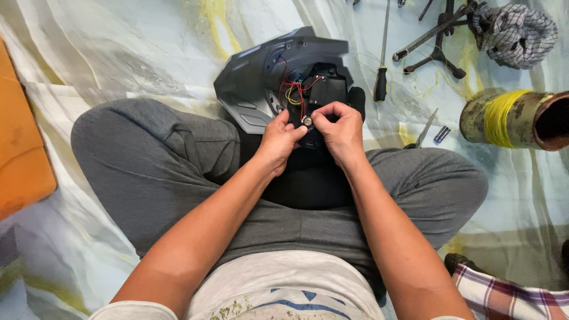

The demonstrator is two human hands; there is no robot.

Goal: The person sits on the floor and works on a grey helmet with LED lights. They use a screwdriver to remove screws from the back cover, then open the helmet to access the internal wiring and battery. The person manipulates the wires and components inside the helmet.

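nearby, screwdriver (381,76) beside wired housing (267,74)

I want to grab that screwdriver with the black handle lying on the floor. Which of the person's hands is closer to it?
Right. The right hand sits just below and left of the screwdriver, pinching a small round part. The left hand is farther away, beyond it.

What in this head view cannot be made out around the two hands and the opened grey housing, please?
- Small round part: fingertips of left hand and right hand cover most of it.
- Grey housing: top edge motion-blurred.
- Rusty cylinder: cut off by the right edge.
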